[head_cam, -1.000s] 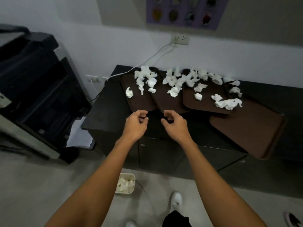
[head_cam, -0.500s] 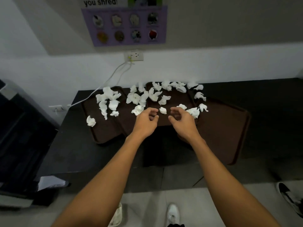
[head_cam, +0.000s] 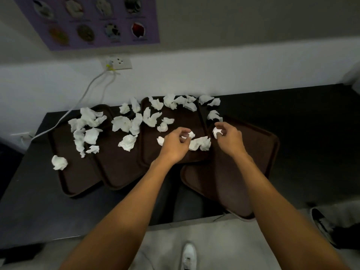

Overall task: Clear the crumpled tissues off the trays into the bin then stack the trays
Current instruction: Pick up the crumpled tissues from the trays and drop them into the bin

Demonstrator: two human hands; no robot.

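Pinching paper in each grip, you are working over the near trays point(head_cam: 116, 172): your left hand point(head_cam: 174, 146) is closing thumb and fingers on one wad point(head_cam: 190, 134), your right hand point(head_cam: 230, 140) on a second wad point(head_cam: 216, 131). Both are probably light and soft, so any loose fold will do. Farther back, many crumpled tissues point(head_cam: 120, 123) are lying across the trays on the table point(head_cam: 29, 191). Half a second ago both hands were hovering empty.

Nothing here can be read. The purple poster point(head_cam: 93, 38) on the wall at eleven o'clock has a short caption line under each of its round pictures (eight in view, in two rows), but every line is blurred to a grey smudge. Below it, also toward eleven o'clock, the white wall socket point(head_cam: 119, 62) has a small yellow mark by its plug, too small to tell whether it bears lettering.
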